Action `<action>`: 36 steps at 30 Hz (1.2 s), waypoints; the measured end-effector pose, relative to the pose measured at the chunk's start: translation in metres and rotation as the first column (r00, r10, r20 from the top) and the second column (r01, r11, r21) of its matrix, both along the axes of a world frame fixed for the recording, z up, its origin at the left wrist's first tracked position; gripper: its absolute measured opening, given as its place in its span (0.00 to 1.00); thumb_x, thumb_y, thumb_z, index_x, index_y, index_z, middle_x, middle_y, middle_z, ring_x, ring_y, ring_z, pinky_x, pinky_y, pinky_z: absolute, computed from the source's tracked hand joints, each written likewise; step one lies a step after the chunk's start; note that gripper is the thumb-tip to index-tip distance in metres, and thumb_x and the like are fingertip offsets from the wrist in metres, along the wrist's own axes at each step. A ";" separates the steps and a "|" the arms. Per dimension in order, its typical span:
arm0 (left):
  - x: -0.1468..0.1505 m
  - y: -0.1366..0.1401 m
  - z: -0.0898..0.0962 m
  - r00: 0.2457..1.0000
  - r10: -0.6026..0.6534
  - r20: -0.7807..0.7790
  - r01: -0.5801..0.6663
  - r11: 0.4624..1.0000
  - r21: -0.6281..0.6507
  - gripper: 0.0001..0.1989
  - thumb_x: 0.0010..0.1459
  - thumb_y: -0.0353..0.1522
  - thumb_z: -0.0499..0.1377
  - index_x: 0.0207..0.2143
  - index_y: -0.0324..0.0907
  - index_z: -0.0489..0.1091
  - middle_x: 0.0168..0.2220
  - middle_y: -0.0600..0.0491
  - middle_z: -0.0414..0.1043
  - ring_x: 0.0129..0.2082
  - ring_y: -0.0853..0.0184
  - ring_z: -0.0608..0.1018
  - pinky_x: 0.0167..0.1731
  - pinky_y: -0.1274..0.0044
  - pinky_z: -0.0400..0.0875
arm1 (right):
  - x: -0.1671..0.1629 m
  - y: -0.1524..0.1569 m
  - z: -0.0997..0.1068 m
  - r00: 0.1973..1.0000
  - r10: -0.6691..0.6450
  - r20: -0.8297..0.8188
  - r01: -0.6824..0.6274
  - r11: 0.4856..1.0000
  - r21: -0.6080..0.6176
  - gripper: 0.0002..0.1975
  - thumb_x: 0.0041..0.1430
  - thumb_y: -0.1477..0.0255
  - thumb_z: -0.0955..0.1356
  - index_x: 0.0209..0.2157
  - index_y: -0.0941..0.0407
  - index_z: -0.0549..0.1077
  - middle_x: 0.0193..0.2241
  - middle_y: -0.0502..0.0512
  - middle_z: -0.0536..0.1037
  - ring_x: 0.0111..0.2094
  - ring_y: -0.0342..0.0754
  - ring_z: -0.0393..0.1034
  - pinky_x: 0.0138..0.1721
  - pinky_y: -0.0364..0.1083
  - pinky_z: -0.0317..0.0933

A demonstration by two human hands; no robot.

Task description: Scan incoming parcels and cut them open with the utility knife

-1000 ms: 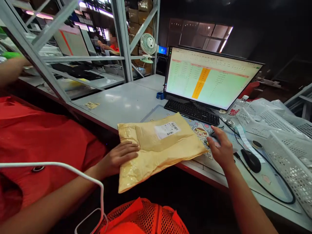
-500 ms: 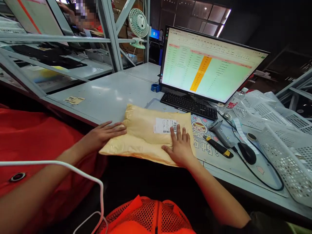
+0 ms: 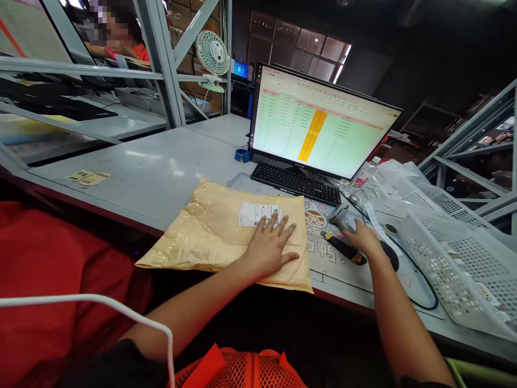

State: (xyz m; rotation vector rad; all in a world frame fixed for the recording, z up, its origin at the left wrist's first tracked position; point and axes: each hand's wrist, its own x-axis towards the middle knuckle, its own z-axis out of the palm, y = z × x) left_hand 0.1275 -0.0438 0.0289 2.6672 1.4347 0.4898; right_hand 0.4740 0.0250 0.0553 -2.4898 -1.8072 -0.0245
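Observation:
A padded yellow mailer parcel (image 3: 218, 231) lies at the table's front edge, one corner jutting past it. On its upper face is a white shipping label (image 3: 252, 214) with a barcode. My left hand (image 3: 269, 248) rests flat on the parcel, fingers spread, the fingertips over the label's lower right part. To the right, my right hand (image 3: 363, 238) has its fingers around the handle of a grey barcode scanner (image 3: 340, 215), whose head still points away from me. Just beside that hand lies a black and yellow utility knife (image 3: 345, 249). A black mouse (image 3: 391, 255) is partly hidden behind my wrist.
Behind the parcel stand a keyboard (image 3: 294, 182) and a monitor (image 3: 311, 121) showing a spreadsheet. White perforated baskets (image 3: 456, 258) fill the right side. A blue tape roll (image 3: 242, 155) sits left of the keyboard. A white cable (image 3: 100, 303) crosses the lower left. Another person works beyond the metal frame.
My right hand has left the parcel and moved right onto the scanner. My left hand has shifted from the parcel's left edge to its label area. The view has turned somewhat right.

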 end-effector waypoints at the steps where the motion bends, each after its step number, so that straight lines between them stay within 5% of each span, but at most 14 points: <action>1: 0.008 0.004 -0.014 0.999 -0.042 0.002 0.042 0.999 0.006 0.38 0.70 0.55 0.58 0.74 0.46 0.61 0.77 0.49 0.50 0.78 0.42 0.48 0.75 0.45 0.44 | -0.001 0.002 -0.004 1.000 -0.010 0.016 0.011 0.998 -0.062 0.37 0.66 0.60 0.70 0.68 0.68 0.65 0.55 0.77 0.79 0.57 0.69 0.75 0.55 0.58 0.68; 7: 0.005 0.017 -0.056 0.957 -0.286 0.048 0.277 0.951 0.140 0.28 0.78 0.45 0.50 0.73 0.43 0.63 0.74 0.51 0.60 0.77 0.61 0.56 0.77 0.63 0.40 | -0.021 0.021 -0.009 1.000 0.010 0.006 -0.009 0.998 -0.068 0.32 0.62 0.70 0.71 0.65 0.66 0.67 0.53 0.75 0.80 0.54 0.66 0.77 0.50 0.53 0.68; 12: 0.002 0.018 -0.063 0.899 -0.419 0.126 0.396 0.901 0.177 0.20 0.77 0.35 0.53 0.67 0.43 0.71 0.68 0.50 0.70 0.71 0.63 0.68 0.74 0.68 0.55 | -0.027 0.013 0.040 0.965 0.138 -0.224 -0.153 0.987 -0.048 0.17 0.64 0.65 0.69 0.49 0.60 0.78 0.35 0.60 0.83 0.34 0.53 0.78 0.32 0.46 0.66; 16: 0.003 0.017 -0.064 0.890 -0.425 0.165 0.391 0.898 0.200 0.20 0.77 0.34 0.53 0.66 0.43 0.72 0.67 0.48 0.72 0.70 0.61 0.71 0.72 0.66 0.60 | -0.050 -0.031 0.093 0.762 0.430 -0.484 -0.495 0.869 -0.007 0.16 0.60 0.59 0.72 0.42 0.55 0.81 0.27 0.52 0.80 0.26 0.49 0.72 0.25 0.44 0.64; 21: 0.005 0.014 -0.059 0.891 -0.403 0.207 0.362 0.908 0.209 0.20 0.78 0.37 0.51 0.64 0.42 0.74 0.65 0.48 0.74 0.68 0.60 0.73 0.71 0.65 0.63 | -0.091 -0.064 0.117 0.655 0.613 -0.441 -0.682 0.732 0.004 0.11 0.58 0.64 0.73 0.41 0.50 0.83 0.35 0.49 0.84 0.35 0.51 0.77 0.36 0.46 0.70; 25: 0.002 0.013 -0.055 0.877 -0.420 0.235 0.386 0.905 0.176 0.19 0.77 0.35 0.53 0.63 0.41 0.74 0.65 0.48 0.74 0.68 0.58 0.73 0.72 0.64 0.62 | -0.094 -0.043 0.097 0.671 0.637 -0.381 -0.664 0.744 0.074 0.12 0.60 0.63 0.72 0.43 0.52 0.82 0.36 0.50 0.84 0.37 0.52 0.77 0.40 0.46 0.68; 28: -0.002 0.013 -0.052 0.877 -0.415 0.244 0.400 0.910 0.111 0.20 0.74 0.35 0.56 0.64 0.41 0.73 0.67 0.49 0.71 0.70 0.56 0.70 0.73 0.61 0.60 | -0.075 -0.012 0.068 0.776 0.553 -0.302 -0.558 0.826 0.078 0.14 0.62 0.61 0.71 0.43 0.55 0.81 0.38 0.54 0.84 0.39 0.54 0.78 0.42 0.48 0.67; 32: -0.006 0.013 -0.048 0.876 -0.417 0.243 0.416 0.907 0.056 0.21 0.72 0.35 0.59 0.65 0.41 0.72 0.69 0.48 0.69 0.72 0.55 0.67 0.74 0.60 0.58 | -0.046 0.017 0.022 0.965 0.231 -0.123 -0.227 0.973 0.047 0.17 0.68 0.61 0.68 0.52 0.57 0.77 0.49 0.62 0.83 0.50 0.58 0.78 0.47 0.48 0.67; 36: -0.006 0.011 -0.045 0.880 -0.402 0.251 0.411 0.911 0.020 0.21 0.72 0.36 0.59 0.64 0.41 0.72 0.69 0.49 0.69 0.72 0.56 0.67 0.74 0.60 0.57 | -0.033 0.020 -0.015 0.998 -0.049 -0.045 0.049 0.999 0.021 0.23 0.70 0.63 0.66 0.59 0.63 0.71 0.53 0.73 0.81 0.53 0.65 0.78 0.47 0.54 0.68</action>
